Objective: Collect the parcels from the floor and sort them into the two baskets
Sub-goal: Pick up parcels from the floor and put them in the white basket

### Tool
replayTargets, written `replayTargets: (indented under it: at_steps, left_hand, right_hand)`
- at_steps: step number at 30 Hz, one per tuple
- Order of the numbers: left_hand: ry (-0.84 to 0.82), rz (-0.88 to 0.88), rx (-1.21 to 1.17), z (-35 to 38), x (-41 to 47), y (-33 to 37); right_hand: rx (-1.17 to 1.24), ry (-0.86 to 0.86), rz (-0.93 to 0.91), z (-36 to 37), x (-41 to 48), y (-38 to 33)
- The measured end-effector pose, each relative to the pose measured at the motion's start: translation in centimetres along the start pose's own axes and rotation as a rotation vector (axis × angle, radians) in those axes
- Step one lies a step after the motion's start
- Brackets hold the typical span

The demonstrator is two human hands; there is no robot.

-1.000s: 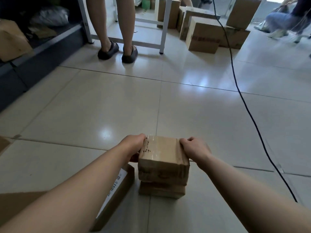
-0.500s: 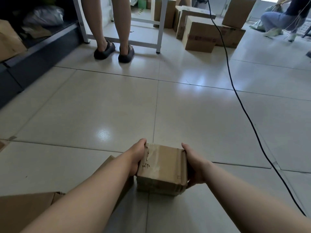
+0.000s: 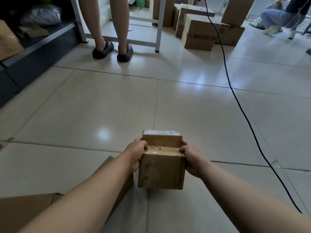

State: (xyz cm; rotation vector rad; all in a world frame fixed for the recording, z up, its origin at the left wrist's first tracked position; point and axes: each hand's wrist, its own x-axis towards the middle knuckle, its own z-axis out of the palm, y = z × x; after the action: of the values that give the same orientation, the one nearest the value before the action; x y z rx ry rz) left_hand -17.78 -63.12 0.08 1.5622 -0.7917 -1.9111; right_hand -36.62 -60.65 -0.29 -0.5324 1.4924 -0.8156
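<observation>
Squeezing taped parcel (image 3: pixel 161 170) and labelled parcel (image 3: pixel 162 140) between left hand (image 3: pixel 136 155) and right hand (image 3: pixel 191 158), fingers (image 3: pixel 143 146) curling round edges, above floor (image 3: pixel 101 106). Possibly losing labelled parcel through tilting; possibly tripping over cable (image 3: pixel 233 89).

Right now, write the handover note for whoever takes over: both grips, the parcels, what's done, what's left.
Left grip: curled round the left side of the taped parcel.
Right grip: curled round its right side.
Parcels: a labelled parcel sits against the taped one's far face, carried with it; both look clear of the floor. A flat parcel lies on the floor under the left forearm.
Done: two parcels picked up.
Left: no basket in view; find them, sort these two, return for the flat one. Mind the black cable on the right.
</observation>
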Motion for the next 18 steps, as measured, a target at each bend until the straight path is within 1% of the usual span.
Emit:
replayTargets:
  at_steps: [3, 6, 9, 12, 15, 18]
  left_hand:
    - [0.017, 0.010, -0.062, 0.2, 0.3, -0.7]
    - [0.050, 0.075, -0.085, 0.4, 0.9, -0.7]
    - [0.044, 0.056, 0.012, 0.4, 1.3, -1.3]
    - [0.025, -0.033, 0.164, 0.2, 1.7, -2.2]
    - [0.023, -0.099, 0.246, 0.6, 1.8, -2.1]
    - [0.035, -0.122, 0.321, 1.1, 2.0, -2.2]
  right_hand:
    - [-0.010, 0.033, -0.028, 0.0, 0.4, 0.4]
    - [-0.018, 0.079, -0.055, -0.4, 1.3, 0.5]
    - [-0.133, 0.112, 0.013, -0.7, 1.3, 1.2]
    - [-0.150, 0.151, 0.101, -0.5, 1.6, 2.0]
    - [-0.166, 0.209, 0.145, -0.1, 2.0, 2.2]
    - [-0.213, 0.179, 0.154, -0.1, 2.0, 2.4]
